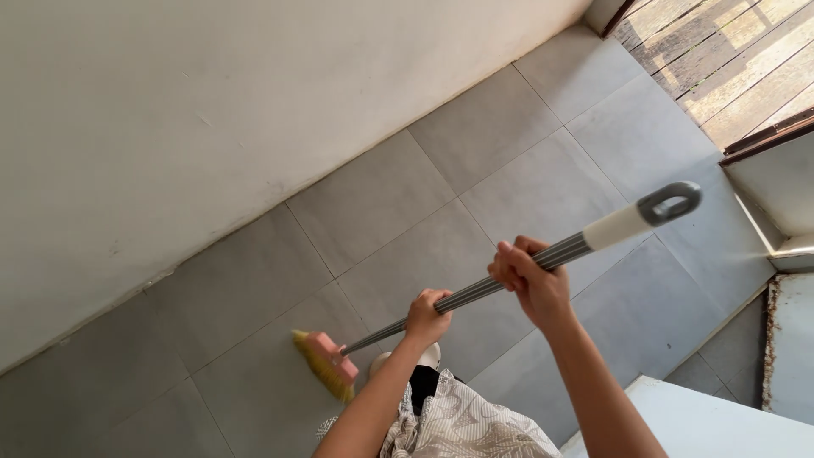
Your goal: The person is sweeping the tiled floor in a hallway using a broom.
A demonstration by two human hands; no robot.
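Broom (475, 293), ribbed grey handle, pink head, yellow bristles perhaps splayed, left hand (428, 315) and right hand (530, 280) clasping handle

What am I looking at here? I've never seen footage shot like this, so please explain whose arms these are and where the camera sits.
There is one picture, taken by a camera worn on a person's head, looking down. The two bare arms are that person's own. The left hand grips a grey broom handle lower down; the right hand grips it higher up, fingers wrapped round. The broom head, pink with yellow bristles, rests on the grey tiled floor beside a white wall. A wooden deck shows at the top right.
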